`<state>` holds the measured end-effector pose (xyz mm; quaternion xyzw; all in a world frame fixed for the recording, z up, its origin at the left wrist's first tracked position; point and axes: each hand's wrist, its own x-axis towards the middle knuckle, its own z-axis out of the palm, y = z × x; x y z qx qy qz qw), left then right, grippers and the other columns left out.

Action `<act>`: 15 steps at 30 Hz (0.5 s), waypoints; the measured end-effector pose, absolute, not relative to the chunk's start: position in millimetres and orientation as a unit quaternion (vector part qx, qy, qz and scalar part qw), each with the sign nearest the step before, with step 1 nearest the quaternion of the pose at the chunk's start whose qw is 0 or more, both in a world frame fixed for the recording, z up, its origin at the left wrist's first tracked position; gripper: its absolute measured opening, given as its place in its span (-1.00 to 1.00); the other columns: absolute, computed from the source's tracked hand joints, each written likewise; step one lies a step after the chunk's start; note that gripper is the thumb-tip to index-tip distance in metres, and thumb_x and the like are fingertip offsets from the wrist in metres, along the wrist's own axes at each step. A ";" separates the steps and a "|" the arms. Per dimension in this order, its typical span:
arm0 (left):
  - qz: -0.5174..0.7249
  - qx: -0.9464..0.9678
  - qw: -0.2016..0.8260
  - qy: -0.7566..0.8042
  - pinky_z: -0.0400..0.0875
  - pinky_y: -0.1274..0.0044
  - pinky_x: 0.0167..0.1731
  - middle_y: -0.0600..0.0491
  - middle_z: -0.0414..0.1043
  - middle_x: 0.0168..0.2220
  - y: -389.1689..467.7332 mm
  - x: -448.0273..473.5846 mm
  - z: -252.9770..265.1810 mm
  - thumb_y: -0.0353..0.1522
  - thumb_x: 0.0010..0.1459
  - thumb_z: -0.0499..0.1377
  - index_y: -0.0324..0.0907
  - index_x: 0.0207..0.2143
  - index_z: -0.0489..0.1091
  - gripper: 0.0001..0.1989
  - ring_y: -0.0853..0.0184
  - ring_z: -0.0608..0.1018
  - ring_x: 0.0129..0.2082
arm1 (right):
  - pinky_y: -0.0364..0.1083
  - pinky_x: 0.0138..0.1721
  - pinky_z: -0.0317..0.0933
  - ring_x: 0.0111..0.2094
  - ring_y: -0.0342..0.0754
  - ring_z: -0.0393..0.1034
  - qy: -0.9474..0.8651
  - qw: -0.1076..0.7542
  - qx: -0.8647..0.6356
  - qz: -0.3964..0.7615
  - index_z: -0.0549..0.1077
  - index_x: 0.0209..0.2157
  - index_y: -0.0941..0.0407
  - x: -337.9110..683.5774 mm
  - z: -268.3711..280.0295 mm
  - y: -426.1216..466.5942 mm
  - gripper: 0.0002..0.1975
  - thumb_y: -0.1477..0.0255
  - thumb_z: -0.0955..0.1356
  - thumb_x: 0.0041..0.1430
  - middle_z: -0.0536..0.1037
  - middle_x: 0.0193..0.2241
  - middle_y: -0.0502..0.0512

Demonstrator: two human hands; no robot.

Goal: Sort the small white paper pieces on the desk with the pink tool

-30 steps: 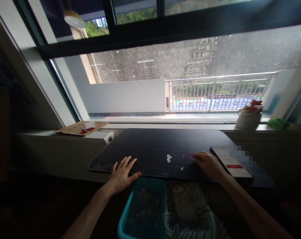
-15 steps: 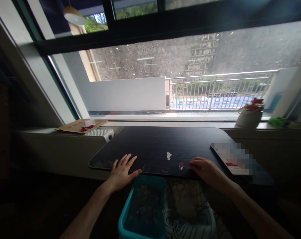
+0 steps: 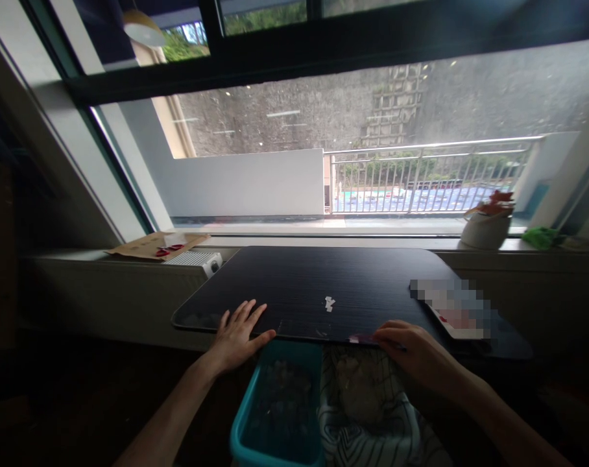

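Pinched in the right hand: a pink strip, thin and seemingly of plastic (too blurred to name more surely). Located at the near edge of the table, with tip pointing left and a white scrap just at this tip; cannot tell if touching it or lying under it. Probably very light, rather stiff, and smooth enough to turn a little between dry fingers. Best to take hold by the right-hand end, as now, leaving the tip free. Likely not fragile, but able to bend under strong pressure.

Grip of the right hand: closed narrowly on the strip, with thumb and fingers together. Left hand: opened wide, palm down on the near edge, fingers spread, holding nothing.

Farther in on the table, between the hands but apart from both: more scraps, small and flat. Presumably paper-like, almost without weight, difficult to pinch from so flat a surface; easier to push from the side. Below the edge: a blue bin and, beside it, a striped cloth.
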<state>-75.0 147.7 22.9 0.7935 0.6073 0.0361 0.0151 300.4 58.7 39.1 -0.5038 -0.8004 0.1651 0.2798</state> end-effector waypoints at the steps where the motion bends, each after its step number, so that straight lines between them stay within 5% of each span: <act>1: 0.038 0.794 0.016 0.606 -0.21 0.11 0.22 -0.04 -0.12 0.34 148.2 -75.6 22.2 0.15 0.12 -0.16 -0.06 0.28 0.01 -0.22 0.10 -0.06 0.33 | -0.14 -0.23 0.21 -0.27 -0.08 0.40 -0.801 0.276 -0.504 0.166 0.53 -0.29 0.09 300.5 39.6 57.0 -0.76 0.40 0.23 0.26 0.53 -0.29 0.07; 15: 0.038 0.793 0.020 0.608 -0.22 0.11 0.22 -0.05 -0.13 0.34 147.4 -75.5 22.9 0.15 0.12 -0.17 -0.05 0.28 -0.01 -0.21 0.11 -0.08 0.33 | -0.17 -0.28 0.19 -0.32 -0.11 0.39 -0.789 0.278 -0.515 0.186 0.52 -0.31 0.11 303.0 47.9 57.6 -0.78 0.41 0.24 0.24 0.52 -0.33 0.05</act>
